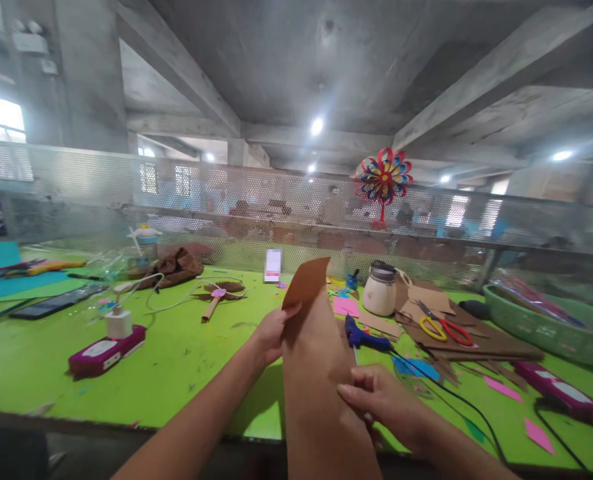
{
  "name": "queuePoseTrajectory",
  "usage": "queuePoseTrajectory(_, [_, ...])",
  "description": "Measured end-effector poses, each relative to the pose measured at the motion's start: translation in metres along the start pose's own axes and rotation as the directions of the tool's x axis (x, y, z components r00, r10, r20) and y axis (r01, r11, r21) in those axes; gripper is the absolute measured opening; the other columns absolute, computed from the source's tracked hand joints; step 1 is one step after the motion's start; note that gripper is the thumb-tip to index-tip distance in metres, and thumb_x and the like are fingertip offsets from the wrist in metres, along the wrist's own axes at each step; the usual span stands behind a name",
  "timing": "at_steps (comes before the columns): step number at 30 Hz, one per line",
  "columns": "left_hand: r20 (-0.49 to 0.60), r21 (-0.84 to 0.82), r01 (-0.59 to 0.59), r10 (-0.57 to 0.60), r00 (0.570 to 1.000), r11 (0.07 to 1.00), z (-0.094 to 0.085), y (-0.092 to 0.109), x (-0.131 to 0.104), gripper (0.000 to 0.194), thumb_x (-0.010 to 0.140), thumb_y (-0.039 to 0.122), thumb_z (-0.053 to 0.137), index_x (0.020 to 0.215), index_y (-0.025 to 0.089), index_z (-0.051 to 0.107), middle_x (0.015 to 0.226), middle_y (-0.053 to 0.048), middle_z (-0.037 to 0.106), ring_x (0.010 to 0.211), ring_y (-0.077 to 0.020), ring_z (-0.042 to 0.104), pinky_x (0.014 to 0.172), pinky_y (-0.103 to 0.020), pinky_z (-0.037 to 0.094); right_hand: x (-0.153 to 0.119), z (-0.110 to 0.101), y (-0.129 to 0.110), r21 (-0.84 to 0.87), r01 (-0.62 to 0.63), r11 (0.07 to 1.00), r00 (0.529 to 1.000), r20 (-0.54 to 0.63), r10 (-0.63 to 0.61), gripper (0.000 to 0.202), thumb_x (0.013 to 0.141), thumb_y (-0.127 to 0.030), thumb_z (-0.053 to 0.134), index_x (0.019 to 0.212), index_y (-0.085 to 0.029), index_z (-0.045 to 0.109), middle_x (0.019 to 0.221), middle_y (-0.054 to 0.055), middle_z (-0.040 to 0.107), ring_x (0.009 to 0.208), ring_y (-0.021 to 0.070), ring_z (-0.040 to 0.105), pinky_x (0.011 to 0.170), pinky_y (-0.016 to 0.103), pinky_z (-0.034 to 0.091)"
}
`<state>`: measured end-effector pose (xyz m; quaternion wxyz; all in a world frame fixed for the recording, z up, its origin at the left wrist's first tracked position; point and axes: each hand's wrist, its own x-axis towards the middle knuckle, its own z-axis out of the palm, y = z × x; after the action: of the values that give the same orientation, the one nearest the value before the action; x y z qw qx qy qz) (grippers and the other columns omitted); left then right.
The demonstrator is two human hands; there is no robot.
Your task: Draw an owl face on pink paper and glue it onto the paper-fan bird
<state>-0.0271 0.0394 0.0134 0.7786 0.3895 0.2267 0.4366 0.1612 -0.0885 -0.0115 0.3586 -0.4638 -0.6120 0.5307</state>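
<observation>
A long strip of brown kraft paper (314, 373) hangs over the front edge of the green table, its top end curling over. My left hand (272, 333) pinches the paper's left edge near the top, thumb on its face. Lower down, my right hand (376, 397) grips the right edge between thumb and bent fingers; some of its fingers are hidden behind the sheet. Just beyond the right hand lies a blue glue gun (369, 339) with a black cord. A brown paper piece with a stem and a pink centre (219, 293) rests to the left.
Scissors with yellow and red handles (446, 330) lie on brown sheets at right, beside a green basket (551, 333). A white jar (379, 290) stands behind the glue gun. Purple power strips (107, 353) sit on both sides. A paper flower (385, 177) stands by the mesh partition (256, 193).
</observation>
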Motion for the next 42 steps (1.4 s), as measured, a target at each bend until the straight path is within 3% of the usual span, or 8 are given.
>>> queuePoseTrajectory(6, [-0.003, -0.007, 0.059, -0.059, 0.998, 0.998, 0.002, 0.006, 0.006, 0.028, 0.097, 0.028, 0.052, 0.103, 0.006, 0.068, 0.093, -0.013, 0.076, 0.083, -0.0199, 0.073, 0.085, -0.036, 0.056, -0.008, 0.005, 0.018, -0.138, -0.03, 0.99, 0.999, 0.024, 0.033, 0.05, 0.074, -0.066, 0.059, 0.063, -0.018, 0.049, 0.047, -0.005, 0.046, 0.037, 0.007, 0.04, 0.037, 0.02, 0.032])
queuePoseTrajectory(13, [-0.018, 0.019, -0.015, 0.015, 1.0, 1.0, 0.005, 0.002, 0.009, 0.021, 0.093, 0.021, 0.057, 0.101, 0.007, 0.07, 0.092, -0.013, 0.077, 0.083, -0.0205, 0.073, 0.085, -0.034, 0.056, -0.027, 0.01, 0.028, -0.224, -0.043, 0.974, 0.999, 0.006, 0.046, 0.04, 0.08, -0.055, 0.056, 0.067, -0.017, 0.051, 0.053, -0.004, 0.048, 0.042, 0.0081, 0.043, 0.042, 0.022, 0.032])
queuePoseTrajectory(18, [-0.012, 0.056, -0.071, 0.072, 0.997, 0.996, 0.01, 0.0, 0.002, 0.022, 0.09, 0.021, 0.06, 0.102, 0.007, 0.072, 0.096, -0.014, 0.076, 0.091, -0.0243, 0.072, 0.09, -0.035, 0.053, -0.036, -0.003, 0.015, -0.382, -0.046, 0.923, 0.981, -0.191, -0.03, 0.044, 0.082, -0.053, 0.059, 0.057, -0.017, 0.052, 0.046, -0.002, 0.049, 0.042, 0.0098, 0.046, 0.044, 0.023, 0.031])
queuePoseTrajectory(25, [0.018, 0.136, -0.074, 0.072, 0.997, 0.988, 0.012, -0.003, -0.023, 0.031, 0.088, 0.025, 0.064, 0.112, 0.006, 0.068, 0.109, -0.019, 0.072, 0.097, -0.0306, 0.07, 0.091, -0.043, 0.052, -0.026, -0.049, -0.002, -0.277, 0.061, 0.959, 0.879, -0.44, -0.183, 0.046, 0.08, -0.059, 0.06, 0.061, -0.017, 0.06, 0.048, 0.001, 0.056, 0.04, 0.0093, 0.044, 0.044, 0.025, 0.029])
queuePoseTrajectory(30, [0.025, 0.182, -0.058, 0.054, 0.998, 0.982, 0.019, -0.019, -0.045, 0.03, 0.088, 0.027, 0.064, 0.11, 0.007, 0.069, 0.106, -0.018, 0.073, 0.091, -0.0291, 0.071, 0.083, -0.039, 0.054, -0.007, -0.055, -0.018, -0.191, 0.203, 0.96, 0.831, -0.484, -0.272, 0.045, 0.073, -0.061, 0.066, 0.071, -0.016, 0.065, 0.067, 0.005, 0.063, 0.057, 0.0138, 0.054, 0.052, 0.028, 0.039])
queuePoseTrajectory(34, [0.02, 0.201, -0.054, 0.051, 0.999, 0.978, 0.025, -0.035, -0.06, 0.026, 0.086, 0.027, 0.067, 0.102, 0.007, 0.072, 0.099, -0.016, 0.075, 0.084, -0.0262, 0.072, 0.079, -0.034, 0.054, 0.014, -0.046, -0.027, -0.131, 0.272, 0.953, 0.851, -0.43, -0.302, 0.042, 0.071, -0.055, 0.071, 0.08, -0.014, 0.07, 0.071, 0.005, 0.064, 0.065, 0.0143, 0.054, 0.06, 0.029, 0.04])
queuePoseTrajectory(39, [0.031, 0.19, -0.037, 0.032, 0.999, 0.981, 0.026, -0.044, -0.07, 0.025, 0.085, 0.026, 0.068, 0.102, 0.008, 0.073, 0.099, -0.015, 0.076, 0.087, -0.0265, 0.072, 0.081, -0.035, 0.054, 0.032, -0.039, -0.025, -0.032, 0.327, 0.945, 0.861, -0.402, -0.311, 0.039, 0.067, -0.052, 0.073, 0.056, -0.017, 0.059, 0.054, -0.002, 0.051, 0.053, 0.0095, 0.041, 0.053, 0.027, 0.033])
queuePoseTrajectory(42, [0.03, 0.182, -0.032, 0.027, 0.999, 0.983, 0.021, -0.042, -0.069, 0.022, 0.085, 0.023, 0.067, 0.1, 0.009, 0.073, 0.1, -0.014, 0.076, 0.09, -0.0258, 0.071, 0.083, -0.033, 0.054, 0.035, -0.038, -0.021, 0.026, 0.331, 0.943, 0.879, -0.371, -0.299, 0.04, 0.066, -0.051, 0.075, 0.053, -0.017, 0.057, 0.052, -0.003, 0.05, 0.051, 0.009, 0.041, 0.052, 0.027, 0.032])
